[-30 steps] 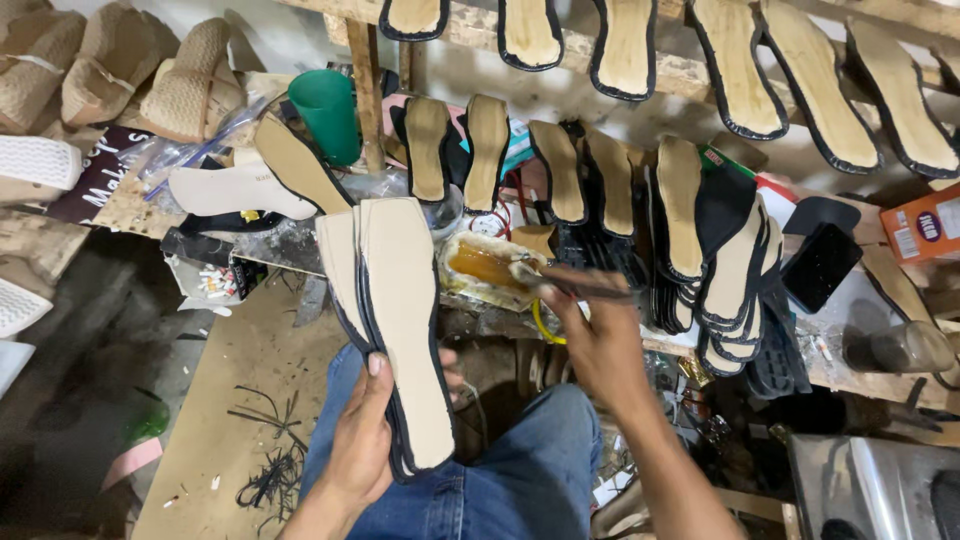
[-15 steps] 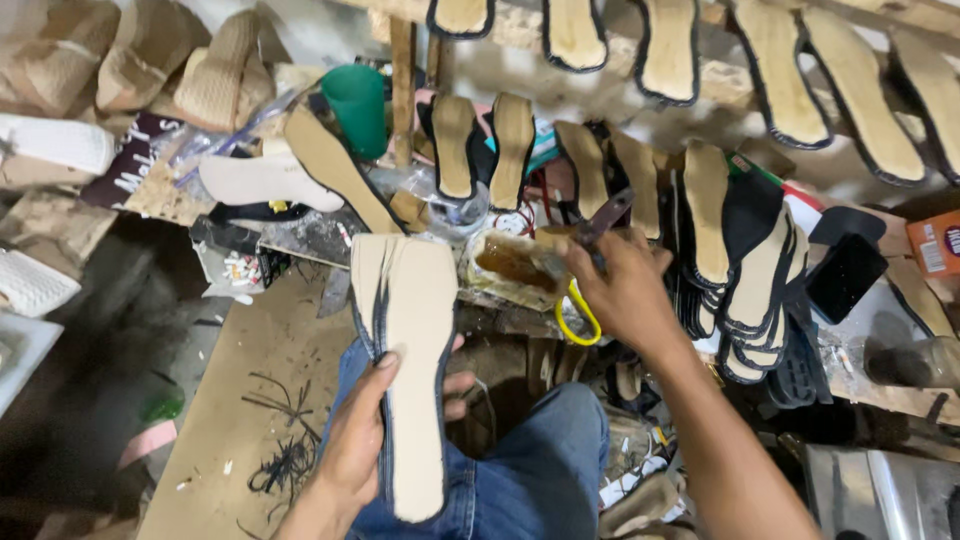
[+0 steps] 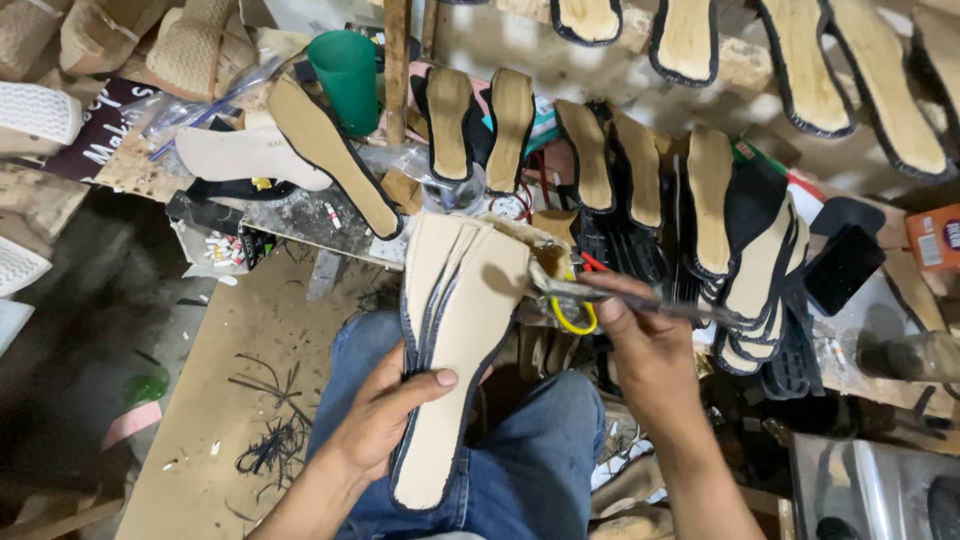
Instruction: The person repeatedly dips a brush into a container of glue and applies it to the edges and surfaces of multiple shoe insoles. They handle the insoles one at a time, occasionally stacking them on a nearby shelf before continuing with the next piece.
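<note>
The far bench (image 3: 300,225) carries many soles (image 3: 710,200) leaning upright in rows, most likely so that their coated faces stay free and touch nothing. Near the middle, over the lap in blue jeans (image 3: 540,470), the left hand (image 3: 385,420) holds a stack of tan soles (image 3: 460,350) fanned and tilted, thumb on top, so the upper face is open to the tool. The right hand (image 3: 645,345) is closed around a thin brush (image 3: 600,293), its tip beside the far right edge of the stack. A green cup (image 3: 350,65) stands far left.
</note>
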`<state>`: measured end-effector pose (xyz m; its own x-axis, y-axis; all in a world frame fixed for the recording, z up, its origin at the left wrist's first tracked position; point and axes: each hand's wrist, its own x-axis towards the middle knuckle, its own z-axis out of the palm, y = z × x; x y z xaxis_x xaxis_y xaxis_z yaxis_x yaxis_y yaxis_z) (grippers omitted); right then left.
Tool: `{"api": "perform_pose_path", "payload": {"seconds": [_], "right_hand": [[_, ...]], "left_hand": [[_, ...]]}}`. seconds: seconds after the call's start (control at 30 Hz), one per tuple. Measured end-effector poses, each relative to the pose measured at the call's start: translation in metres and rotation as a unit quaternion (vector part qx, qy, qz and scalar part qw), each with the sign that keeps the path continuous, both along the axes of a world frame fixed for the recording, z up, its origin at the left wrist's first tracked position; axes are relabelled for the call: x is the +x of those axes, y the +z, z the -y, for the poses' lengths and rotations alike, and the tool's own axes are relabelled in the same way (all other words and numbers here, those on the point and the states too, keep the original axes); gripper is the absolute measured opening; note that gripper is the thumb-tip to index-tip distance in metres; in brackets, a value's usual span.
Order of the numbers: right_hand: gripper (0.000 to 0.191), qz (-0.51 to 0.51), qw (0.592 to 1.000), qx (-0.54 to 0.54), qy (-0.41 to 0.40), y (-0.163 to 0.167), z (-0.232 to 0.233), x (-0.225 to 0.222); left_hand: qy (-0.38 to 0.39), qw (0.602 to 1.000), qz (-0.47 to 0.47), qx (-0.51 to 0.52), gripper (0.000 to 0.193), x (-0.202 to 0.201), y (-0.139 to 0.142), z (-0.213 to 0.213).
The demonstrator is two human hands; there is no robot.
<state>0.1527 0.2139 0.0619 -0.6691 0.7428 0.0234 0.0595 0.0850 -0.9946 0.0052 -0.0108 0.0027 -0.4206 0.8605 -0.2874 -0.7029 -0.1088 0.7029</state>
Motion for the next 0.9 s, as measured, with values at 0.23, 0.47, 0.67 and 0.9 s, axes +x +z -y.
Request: {"api": "perform_pose_path", "payload": {"seconds": [0.23,0.47,0.67,0.9], "right_hand": [[0.026,0.017,0.823,0.568,0.0,0.002,0.046,-0.016],[0.023,-0.052,0.977,0.139,-0.153,-0.014,0.045,-0.02],[0.021,-0.076,0.96,0.263,-0.057,-0.007,0.032,-0.024],[0.019,-0.036,0.942,0.326,0.075,0.008,0.02,-0.021]], "left_hand": [[0.0,0.999,-0.019,0.03,0.068,0.004,0.0,0.002],[-0.025,0.991,-0.132,0.016,0.069,0.003,-0.005,0.004],[-0.078,0.989,-0.126,0.012,0.069,0.002,-0.004,0.004],[-0.087,0.989,-0.12,0.031,0.079,0.002,-0.003,0.003]]}}
